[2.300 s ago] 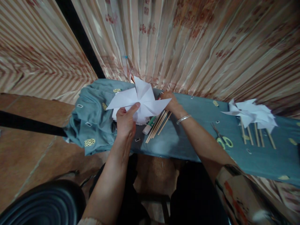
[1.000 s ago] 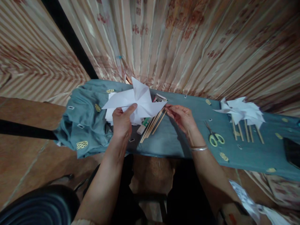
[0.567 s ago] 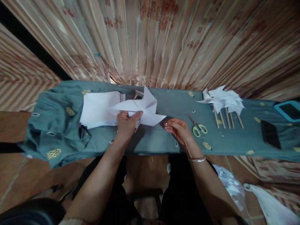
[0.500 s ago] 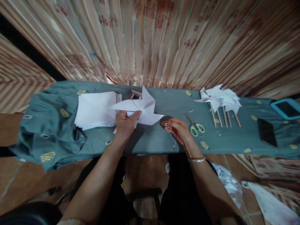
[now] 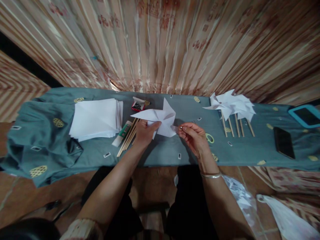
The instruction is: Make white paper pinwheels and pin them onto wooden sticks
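Observation:
My left hand (image 5: 145, 133) is closed on a folded white paper pinwheel (image 5: 166, 121), its thumb on the front near the middle. The blades fan out above the cloth. Just right of the pinwheel, my right hand (image 5: 192, 135) pinches a small shiny pin (image 5: 181, 127) between thumb and fingertips, close to one blade; its exact shape is too small to make out. Wooden sticks (image 5: 128, 141) lie below and left of my left hand, beside a glue tube (image 5: 122, 133). A small open red box (image 5: 137, 105) with dark bits inside stands behind them.
A stack of white paper (image 5: 95, 118) lies at the left. Scissors (image 5: 209, 138) are partly hidden behind my right hand. Finished pinwheels on sticks (image 5: 235, 105) rest to the right, with a black phone (image 5: 284, 142) and a blue-framed device (image 5: 306, 116) farther along the green cloth (image 5: 155, 156).
The pinwheel in my left hand has moved right, uncovering the sticks, glue tube and red box. My right hand with the pin is now nearer to it, covering more of the scissors.

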Demonstrator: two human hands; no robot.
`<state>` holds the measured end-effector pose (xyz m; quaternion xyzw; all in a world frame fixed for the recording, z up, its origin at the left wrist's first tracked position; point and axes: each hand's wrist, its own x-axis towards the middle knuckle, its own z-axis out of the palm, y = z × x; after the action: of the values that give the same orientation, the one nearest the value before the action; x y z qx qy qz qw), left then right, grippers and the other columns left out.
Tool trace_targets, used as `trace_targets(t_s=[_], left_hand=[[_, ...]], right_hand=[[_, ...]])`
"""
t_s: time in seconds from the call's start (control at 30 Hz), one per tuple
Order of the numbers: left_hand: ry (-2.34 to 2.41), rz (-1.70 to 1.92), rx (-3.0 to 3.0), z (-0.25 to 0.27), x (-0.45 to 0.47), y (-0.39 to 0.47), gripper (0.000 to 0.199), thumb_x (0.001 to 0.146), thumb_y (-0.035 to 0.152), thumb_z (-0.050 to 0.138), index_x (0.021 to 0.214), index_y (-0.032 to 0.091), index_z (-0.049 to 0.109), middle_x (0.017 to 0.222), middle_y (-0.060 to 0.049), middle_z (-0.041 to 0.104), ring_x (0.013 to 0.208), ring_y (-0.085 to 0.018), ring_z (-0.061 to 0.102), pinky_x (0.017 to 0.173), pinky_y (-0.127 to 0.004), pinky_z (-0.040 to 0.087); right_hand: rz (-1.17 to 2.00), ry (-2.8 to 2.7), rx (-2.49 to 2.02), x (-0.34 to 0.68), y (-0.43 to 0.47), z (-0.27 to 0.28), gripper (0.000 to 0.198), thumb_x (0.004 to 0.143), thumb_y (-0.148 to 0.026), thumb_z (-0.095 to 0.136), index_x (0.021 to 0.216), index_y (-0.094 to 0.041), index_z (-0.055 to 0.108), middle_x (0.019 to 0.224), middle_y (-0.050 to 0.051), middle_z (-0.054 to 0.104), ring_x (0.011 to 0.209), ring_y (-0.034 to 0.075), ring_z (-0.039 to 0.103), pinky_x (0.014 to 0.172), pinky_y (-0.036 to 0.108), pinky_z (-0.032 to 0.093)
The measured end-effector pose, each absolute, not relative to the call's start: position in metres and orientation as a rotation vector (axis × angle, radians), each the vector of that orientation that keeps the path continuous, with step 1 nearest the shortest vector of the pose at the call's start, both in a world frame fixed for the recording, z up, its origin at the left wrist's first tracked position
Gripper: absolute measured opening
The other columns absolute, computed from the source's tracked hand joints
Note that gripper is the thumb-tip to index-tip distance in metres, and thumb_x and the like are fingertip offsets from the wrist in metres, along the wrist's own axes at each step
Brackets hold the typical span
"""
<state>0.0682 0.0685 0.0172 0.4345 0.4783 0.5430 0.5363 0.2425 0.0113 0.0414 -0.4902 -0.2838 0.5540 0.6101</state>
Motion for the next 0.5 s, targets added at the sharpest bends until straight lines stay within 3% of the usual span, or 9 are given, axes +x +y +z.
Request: trace_targets(t_s=[0.5], left_hand=[[1.024,1.294,1.051,0.021,0.074,0.063,0.017,0.061,0.025,0.078,0.074,0.015,0.074,0.068,0.001,0.071,0.062,-0.014,0.061,0.063,-0.026,0.047]], right_hand=[[1.341,-0.712,-1.060,0.224,0.013,0.042,0.022,0.058,-0.030,0.090,0.074,-0.026,0.076,0.074,-0.003,0.076,0.063,0.010,0.068,0.062,0.021,0.059]])
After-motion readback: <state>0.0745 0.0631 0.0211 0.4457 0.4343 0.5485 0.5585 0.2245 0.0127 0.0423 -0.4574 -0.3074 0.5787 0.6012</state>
